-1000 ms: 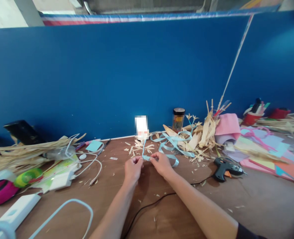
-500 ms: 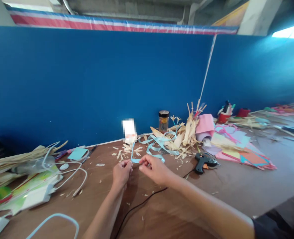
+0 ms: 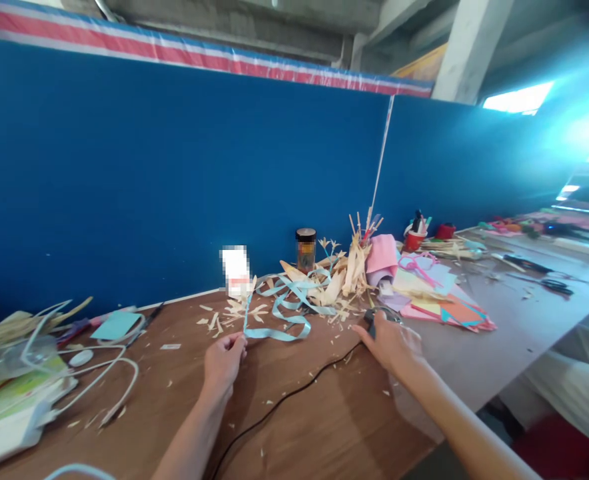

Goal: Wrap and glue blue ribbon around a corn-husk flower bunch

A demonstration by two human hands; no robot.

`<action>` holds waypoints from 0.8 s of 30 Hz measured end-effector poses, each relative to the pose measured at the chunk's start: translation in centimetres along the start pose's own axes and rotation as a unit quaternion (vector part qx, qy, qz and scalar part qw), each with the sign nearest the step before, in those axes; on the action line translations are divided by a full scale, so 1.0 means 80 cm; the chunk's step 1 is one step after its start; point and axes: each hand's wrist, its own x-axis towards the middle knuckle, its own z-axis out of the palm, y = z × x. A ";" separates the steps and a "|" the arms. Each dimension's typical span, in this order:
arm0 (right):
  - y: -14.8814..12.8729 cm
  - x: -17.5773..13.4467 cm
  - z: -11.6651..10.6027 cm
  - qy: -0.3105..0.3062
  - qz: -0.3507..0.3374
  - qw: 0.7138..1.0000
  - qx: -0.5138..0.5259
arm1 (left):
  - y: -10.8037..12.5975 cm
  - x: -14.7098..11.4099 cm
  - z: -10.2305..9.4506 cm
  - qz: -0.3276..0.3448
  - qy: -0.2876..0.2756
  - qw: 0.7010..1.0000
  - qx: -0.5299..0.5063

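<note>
My left hand is closed in a pinch on the lower end of a thin upright stem wrapped in light blue ribbon. Pale dried-husk pieces show at the stem's top. From the pinch, loose light blue ribbon runs right and curls across the table. My right hand is over the black glue gun, thumb spread away from the fingers. The hand hides part of the gun, and whether the fingertips touch it is unclear. A black cord runs from there toward the front edge.
Husk scraps lie behind my left hand. A dark-lidded jar and a husk bundle stand at the back. Coloured sheets and scissors lie right; white cables lie left.
My right hand has left the ribbon beside my left hand and moved right, over the glue gun. My left hand keeps its pinch on the stem. The view has turned right.
</note>
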 end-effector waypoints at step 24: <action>0.019 -0.054 0.009 0.209 0.068 0.875 0.432 | 0.014 -0.009 0.000 -0.009 -0.012 1.000 -0.016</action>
